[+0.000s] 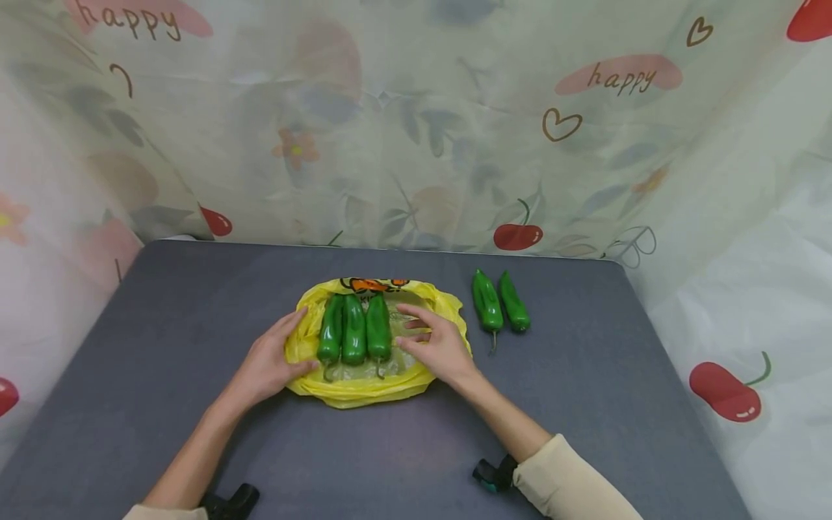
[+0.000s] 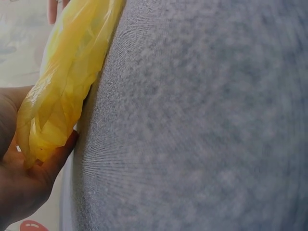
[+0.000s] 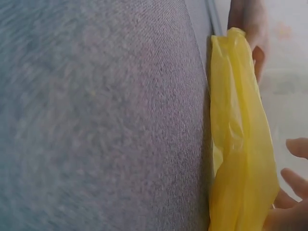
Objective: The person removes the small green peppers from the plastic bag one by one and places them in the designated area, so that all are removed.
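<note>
A yellow plastic bag (image 1: 364, 393) lies with its mouth spread wide and its rim rolled down. Inside it, three green peppers (image 1: 354, 328) lie side by side, stems toward the near edge. My left hand (image 1: 269, 361) holds the bag's left side, thumb at the near rim and fingers along the outside; in the left wrist view the yellow film (image 2: 62, 96) sits between thumb and fingers. Over the bag's right part hovers my right hand (image 1: 438, 347), fingers spread apart and holding nothing, just right of the third pepper. In the right wrist view its fingers (image 3: 293, 183) show beyond the bag.
Two more green peppers (image 1: 487, 300) lie on the grey table (image 1: 403, 455) right of the bag. A printed curtain (image 1: 416, 144) hangs behind the table and at both sides. Each wrist wears a black camera mount (image 1: 494, 474).
</note>
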Demonstrator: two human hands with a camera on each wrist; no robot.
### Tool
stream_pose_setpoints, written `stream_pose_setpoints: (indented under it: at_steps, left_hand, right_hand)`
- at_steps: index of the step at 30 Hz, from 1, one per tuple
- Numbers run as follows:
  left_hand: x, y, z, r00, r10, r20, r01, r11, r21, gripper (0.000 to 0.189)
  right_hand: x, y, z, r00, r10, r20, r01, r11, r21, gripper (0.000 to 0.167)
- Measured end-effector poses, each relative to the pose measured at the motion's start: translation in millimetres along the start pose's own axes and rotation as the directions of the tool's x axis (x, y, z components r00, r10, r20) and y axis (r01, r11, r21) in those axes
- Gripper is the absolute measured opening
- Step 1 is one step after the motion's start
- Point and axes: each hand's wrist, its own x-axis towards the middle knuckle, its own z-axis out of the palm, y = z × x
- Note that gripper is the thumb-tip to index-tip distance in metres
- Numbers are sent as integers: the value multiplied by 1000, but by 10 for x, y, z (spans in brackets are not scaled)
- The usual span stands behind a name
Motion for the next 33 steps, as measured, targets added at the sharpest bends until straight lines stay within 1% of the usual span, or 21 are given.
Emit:
stream_pose_setpoints:
  at_steps: [4, 11, 17, 20, 24, 30, 33]
  left_hand:
    - [8, -6, 4, 1000, 5, 6, -5, 1000, 4, 91]
    - [17, -13, 5, 1000, 1, 17, -1, 1000, 12, 92]
    - [18, -12, -5, 1000, 4, 16, -4, 1000, 12, 92]
    - [22, -14, -4, 1000, 8, 17, -9, 1000, 15, 92]
    - [29, -15, -4, 1000, 10, 19, -10, 1000, 22, 92]
    - [23, -6, -14, 1000, 2, 27, -3, 1000, 28, 92]
    - [17, 2, -20, 1000, -1, 30, 0, 1000, 24, 92]
  right_hand:
    - [28, 15, 45, 1000, 3, 21, -2, 1000, -23, 55]
    - [73, 38, 133, 997, 40, 61, -35, 996, -78, 57]
    - [100, 34, 192, 992, 79, 97, -64, 987, -148, 60]
    - [118, 36, 212, 990, 97, 102, -75, 978, -196, 62]
    - [163, 51, 242, 990, 95, 107, -65, 964, -258, 62]
    - [213, 73, 290, 988, 72, 135, -31, 959, -281, 65]
    - [214, 68, 307, 987, 73, 142, -23, 946, -324, 67]
